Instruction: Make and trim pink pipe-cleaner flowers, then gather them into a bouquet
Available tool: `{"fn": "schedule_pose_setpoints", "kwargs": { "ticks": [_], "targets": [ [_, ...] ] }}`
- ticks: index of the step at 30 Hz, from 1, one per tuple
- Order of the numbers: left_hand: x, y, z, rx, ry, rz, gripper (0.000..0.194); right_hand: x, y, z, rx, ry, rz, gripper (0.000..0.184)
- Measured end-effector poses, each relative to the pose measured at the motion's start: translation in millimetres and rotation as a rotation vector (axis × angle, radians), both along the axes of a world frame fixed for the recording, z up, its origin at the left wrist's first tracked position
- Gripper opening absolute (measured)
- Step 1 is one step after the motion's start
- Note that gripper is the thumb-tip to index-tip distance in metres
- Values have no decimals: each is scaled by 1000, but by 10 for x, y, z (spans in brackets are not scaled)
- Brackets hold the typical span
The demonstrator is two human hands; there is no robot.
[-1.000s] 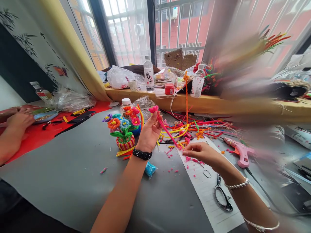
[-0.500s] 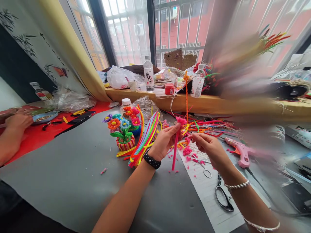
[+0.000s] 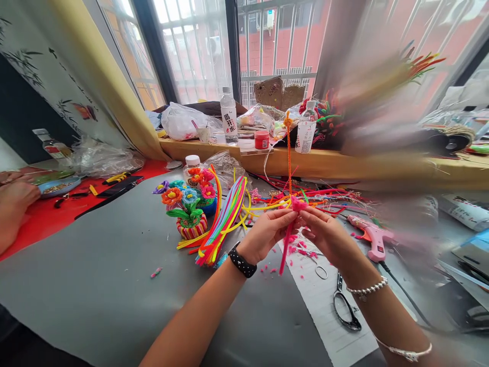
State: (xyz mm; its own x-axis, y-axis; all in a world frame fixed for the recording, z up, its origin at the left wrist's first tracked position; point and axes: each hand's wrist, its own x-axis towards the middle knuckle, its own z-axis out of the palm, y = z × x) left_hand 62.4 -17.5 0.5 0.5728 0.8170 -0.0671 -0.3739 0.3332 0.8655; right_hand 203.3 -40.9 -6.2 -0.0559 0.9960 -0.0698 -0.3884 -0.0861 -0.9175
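My left hand (image 3: 265, 234) and my right hand (image 3: 325, 234) meet over the grey table (image 3: 107, 285), both pinched on a pink pipe cleaner (image 3: 286, 251) with a fuzzy pink tuft at its top. The stem hangs down below my fingers. Just left of my left wrist lies a bundle of coloured pipe cleaners (image 3: 223, 219). Beside it stand small pipe-cleaner flower pots (image 3: 187, 204). Pink fluff crumbs dot the lined white paper (image 3: 324, 300) under my hands.
Black scissors (image 3: 343, 306) and a pink glue gun (image 3: 370, 236) lie on the right. Loose pipe cleaners (image 3: 317, 196) spread behind my hands. Water bottles (image 3: 228, 116), bags and a red jar (image 3: 262, 139) crowd the window ledge. Another person's hand (image 3: 13, 196) rests far left on a red mat.
My left hand lowered the pink pipe cleaner from a raised tilt to upright in front of me. My right hand rose from the paper and closed on its tufted top.
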Motion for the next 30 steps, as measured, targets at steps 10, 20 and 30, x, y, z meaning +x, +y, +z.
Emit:
{"fn": "schedule_pose_setpoints", "kwargs": {
  "ticks": [10,20,30],
  "targets": [
    [32,-21,-10,81,184,54,26,-81,2,-42,41,89,-26,15],
    [47,-7,-53,117,336,-80,30,145,72,55,65,312,-350,16],
    [33,8,-87,279,552,-205,26,564,58,174,257,-20,-519,14]
  ]
}}
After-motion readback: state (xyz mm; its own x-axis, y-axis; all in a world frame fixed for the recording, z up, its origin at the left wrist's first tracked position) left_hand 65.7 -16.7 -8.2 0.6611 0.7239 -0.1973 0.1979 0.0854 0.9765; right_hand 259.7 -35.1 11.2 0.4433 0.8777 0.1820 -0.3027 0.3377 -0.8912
